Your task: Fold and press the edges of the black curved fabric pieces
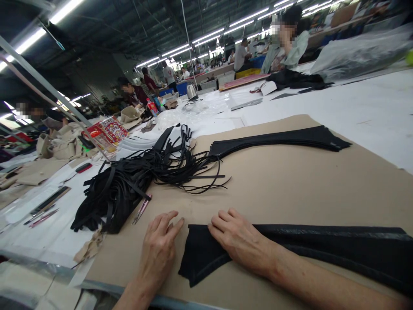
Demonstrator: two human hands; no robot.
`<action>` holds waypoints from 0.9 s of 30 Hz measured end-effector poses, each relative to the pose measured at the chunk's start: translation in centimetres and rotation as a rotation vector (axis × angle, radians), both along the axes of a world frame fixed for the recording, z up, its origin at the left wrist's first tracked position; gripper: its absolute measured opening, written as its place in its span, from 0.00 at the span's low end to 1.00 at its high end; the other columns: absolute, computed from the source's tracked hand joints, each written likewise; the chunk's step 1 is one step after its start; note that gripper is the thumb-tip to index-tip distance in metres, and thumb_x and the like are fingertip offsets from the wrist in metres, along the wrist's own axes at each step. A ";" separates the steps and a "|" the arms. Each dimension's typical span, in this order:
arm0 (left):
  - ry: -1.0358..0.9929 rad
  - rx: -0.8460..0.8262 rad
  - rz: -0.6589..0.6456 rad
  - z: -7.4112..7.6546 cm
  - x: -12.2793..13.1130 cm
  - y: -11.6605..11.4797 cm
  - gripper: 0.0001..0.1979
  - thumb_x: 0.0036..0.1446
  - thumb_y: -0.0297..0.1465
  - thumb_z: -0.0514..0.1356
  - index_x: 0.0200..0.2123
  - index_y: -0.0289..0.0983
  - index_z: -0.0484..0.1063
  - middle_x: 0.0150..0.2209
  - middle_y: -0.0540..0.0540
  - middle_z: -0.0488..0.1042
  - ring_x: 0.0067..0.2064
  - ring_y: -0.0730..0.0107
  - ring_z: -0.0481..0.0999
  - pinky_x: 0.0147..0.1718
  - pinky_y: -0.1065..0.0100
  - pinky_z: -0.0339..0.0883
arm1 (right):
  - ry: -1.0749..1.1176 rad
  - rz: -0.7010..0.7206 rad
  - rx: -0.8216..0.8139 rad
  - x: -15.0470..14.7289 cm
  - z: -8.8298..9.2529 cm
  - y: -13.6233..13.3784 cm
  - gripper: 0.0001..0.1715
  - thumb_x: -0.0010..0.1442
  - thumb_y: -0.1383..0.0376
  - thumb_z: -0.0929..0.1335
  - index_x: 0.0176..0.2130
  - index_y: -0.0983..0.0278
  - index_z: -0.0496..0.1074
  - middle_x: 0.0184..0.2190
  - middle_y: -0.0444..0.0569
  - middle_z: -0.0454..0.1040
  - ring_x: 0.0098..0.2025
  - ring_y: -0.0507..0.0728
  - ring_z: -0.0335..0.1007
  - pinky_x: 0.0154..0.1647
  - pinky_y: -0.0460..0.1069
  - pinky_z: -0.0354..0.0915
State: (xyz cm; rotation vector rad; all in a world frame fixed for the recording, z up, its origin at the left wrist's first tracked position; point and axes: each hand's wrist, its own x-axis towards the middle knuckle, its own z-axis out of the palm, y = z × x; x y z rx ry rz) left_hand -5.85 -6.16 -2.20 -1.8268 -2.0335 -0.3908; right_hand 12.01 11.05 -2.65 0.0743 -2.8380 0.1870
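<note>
A long black fabric piece with shiny strips along its edges lies flat on a tan sheet. On its left part rests my right hand, fingers laid over the upper edge and not wrapped round anything. Just beyond the fabric's left end, my left hand is over the tan sheet, thumb and fingers apart, holding nothing. Farther up the sheet is a neat stack of curved black fabric pieces. A tangled heap of black strips lies to the left, with small pink-handled snips beside it.
On the white table at left are a black ruler-like bar, pink tweezers-like tools and a red-black object. A red patterned box stands behind the heap. Clear plastic sheeting is at far right. Several people work beyond.
</note>
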 end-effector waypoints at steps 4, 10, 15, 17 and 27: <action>-0.219 -0.017 -0.123 -0.5 3.1 1.4 0.23 0.63 0.17 0.46 0.57 0.37 0.66 0.48 0.42 0.71 0.50 0.64 0.68 0.50 0.61 0.70 | 0.019 0.001 0.003 -0.1 -0.2 -0.1 0.04 0.65 0.72 0.65 0.41 0.66 0.70 0.36 0.48 0.68 0.39 0.59 0.59 0.39 0.54 0.54; -0.366 -0.073 -0.124 -2.2 4.4 2.3 0.25 0.62 0.17 0.44 0.59 0.37 0.63 0.46 0.42 0.71 0.47 0.65 0.69 0.48 0.61 0.71 | 0.016 0.029 -0.022 0.3 -0.3 1.0 0.05 0.66 0.71 0.65 0.42 0.67 0.70 0.36 0.48 0.69 0.39 0.58 0.59 0.40 0.54 0.53; -0.323 -0.140 -0.120 -1.9 4.1 2.0 0.24 0.64 0.19 0.45 0.60 0.38 0.63 0.47 0.42 0.72 0.48 0.62 0.69 0.48 0.59 0.70 | 0.035 0.056 -0.004 1.6 -0.4 2.8 0.05 0.66 0.71 0.65 0.36 0.66 0.69 0.34 0.47 0.68 0.37 0.57 0.59 0.39 0.52 0.53; -0.295 -0.158 -0.122 -1.7 4.2 2.1 0.24 0.64 0.20 0.45 0.60 0.39 0.63 0.46 0.42 0.72 0.48 0.62 0.69 0.47 0.59 0.69 | 0.039 0.062 0.010 2.2 -0.4 3.3 0.06 0.66 0.70 0.65 0.35 0.66 0.69 0.34 0.47 0.67 0.37 0.57 0.59 0.38 0.52 0.54; -0.124 -0.185 -0.139 -1.4 4.2 2.1 0.24 0.63 0.21 0.46 0.60 0.39 0.64 0.46 0.42 0.71 0.47 0.61 0.68 0.45 0.60 0.68 | -0.010 0.059 0.035 4.2 -0.1 4.0 0.06 0.68 0.70 0.63 0.38 0.67 0.69 0.35 0.48 0.68 0.36 0.56 0.59 0.38 0.52 0.54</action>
